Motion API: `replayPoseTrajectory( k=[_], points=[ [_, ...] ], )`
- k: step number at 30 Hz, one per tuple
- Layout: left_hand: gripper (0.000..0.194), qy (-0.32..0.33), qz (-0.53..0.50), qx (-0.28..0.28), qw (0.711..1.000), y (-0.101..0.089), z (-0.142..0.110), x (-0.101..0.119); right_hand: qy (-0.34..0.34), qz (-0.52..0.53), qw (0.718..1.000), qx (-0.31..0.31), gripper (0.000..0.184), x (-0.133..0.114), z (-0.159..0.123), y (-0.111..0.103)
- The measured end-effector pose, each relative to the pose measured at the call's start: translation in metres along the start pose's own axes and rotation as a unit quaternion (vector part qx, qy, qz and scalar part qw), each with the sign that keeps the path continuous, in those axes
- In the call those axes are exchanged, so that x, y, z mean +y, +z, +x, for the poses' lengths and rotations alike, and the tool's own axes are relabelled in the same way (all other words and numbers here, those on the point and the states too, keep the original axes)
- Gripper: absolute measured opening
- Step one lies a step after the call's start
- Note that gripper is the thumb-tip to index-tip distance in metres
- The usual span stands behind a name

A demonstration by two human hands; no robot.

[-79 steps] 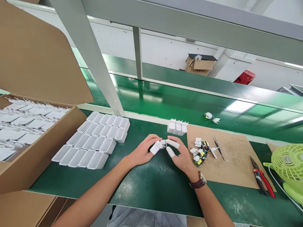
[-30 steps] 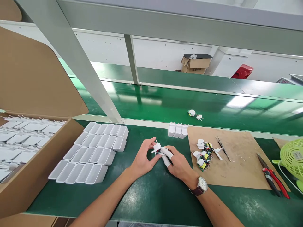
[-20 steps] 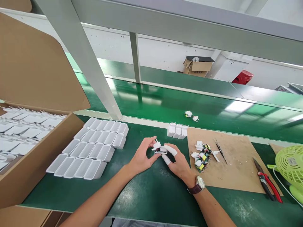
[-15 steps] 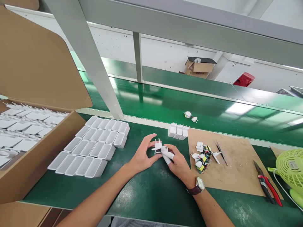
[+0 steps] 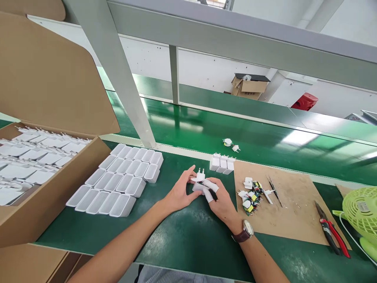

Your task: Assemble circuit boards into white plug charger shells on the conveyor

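My left hand (image 5: 180, 192) is closed on one side of a white plug charger (image 5: 200, 177), its thumb and fingers pinching the case. Two pins stick up from the charger's top. From the other side my right hand (image 5: 220, 200) grips the same charger, white covers on two of its fingers. The fingers hide much of the lower case. Just behind stands a short row of white chargers (image 5: 222, 163). Rows of open white plastic cases (image 5: 118, 179) lie to the left. A pile of small circuit boards (image 5: 251, 198) with white plug tops is to the right.
A cardboard box (image 5: 59, 182) of white chargers stands at the left. Tweezers (image 5: 275, 190) and red-handled pliers (image 5: 331, 230) lie on a brown cardboard sheet (image 5: 291, 220). A green fan (image 5: 361, 210) is at the right edge. Loose parts (image 5: 231, 144) sit on the green belt (image 5: 265, 137) behind.
The charger in my hands has turned: its pins now stand more upright, and the dark parts seen inside are largely hidden. The camera view has shifted slightly.
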State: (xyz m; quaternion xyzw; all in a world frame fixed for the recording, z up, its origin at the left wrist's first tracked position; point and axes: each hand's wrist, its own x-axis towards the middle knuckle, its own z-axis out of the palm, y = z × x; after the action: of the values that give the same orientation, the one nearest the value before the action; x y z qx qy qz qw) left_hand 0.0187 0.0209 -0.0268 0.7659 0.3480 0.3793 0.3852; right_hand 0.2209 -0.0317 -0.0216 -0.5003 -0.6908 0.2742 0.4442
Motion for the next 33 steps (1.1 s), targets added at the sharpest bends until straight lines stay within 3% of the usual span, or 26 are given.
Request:
replayPoseTrajectory(
  k=[3, 6, 13, 20, 22, 26, 28, 30, 33],
  points=[
    [0.109, 0.071, 0.01, 0.023, 0.997, 0.003, -0.001, 0.01, 0.095, 0.19, 0.977, 0.022, 0.024, 0.001, -0.001, 0.005],
    [0.1, 0.114, 0.033, 0.044, 0.992, 0.008, -0.004, 0.019, 0.16, 0.288, 0.943, -0.037, 0.027, -0.003, -0.002, 0.008],
    [0.088, 0.123, 0.055, 0.077, 0.988, 0.013, -0.007, 0.018, 0.178, 0.284, 0.94, -0.067, 0.034, -0.012, -0.001, 0.01],
    [0.083, 0.086, 0.047, 0.063, 0.993, 0.011, -0.007, 0.019, 0.247, 0.339, 0.906, -0.058, 0.032, -0.013, -0.003, 0.011],
    [0.086, 0.082, 0.062, 0.06, 0.993, 0.008, -0.005, 0.02, 0.255, 0.323, 0.911, -0.034, 0.033, -0.013, -0.003, 0.01],
    [0.082, 0.021, 0.113, 0.032, 0.993, 0.002, -0.002, 0.018, 0.187, 0.166, 0.965, 0.076, 0.031, -0.014, -0.005, 0.006],
    [0.084, -0.039, 0.108, -0.004, 0.993, -0.002, -0.001, 0.015, 0.139, 0.065, 0.985, 0.072, 0.027, -0.014, -0.005, 0.003],
    [0.089, -0.099, 0.079, -0.045, 0.991, -0.006, 0.001, 0.012, 0.134, 0.004, 0.99, 0.036, 0.032, -0.012, -0.006, -0.001],
    [0.081, -0.127, 0.009, -0.073, 0.989, -0.014, 0.004, 0.011, 0.15, 0.016, 0.988, 0.019, 0.063, -0.003, -0.004, -0.006]
  ],
)
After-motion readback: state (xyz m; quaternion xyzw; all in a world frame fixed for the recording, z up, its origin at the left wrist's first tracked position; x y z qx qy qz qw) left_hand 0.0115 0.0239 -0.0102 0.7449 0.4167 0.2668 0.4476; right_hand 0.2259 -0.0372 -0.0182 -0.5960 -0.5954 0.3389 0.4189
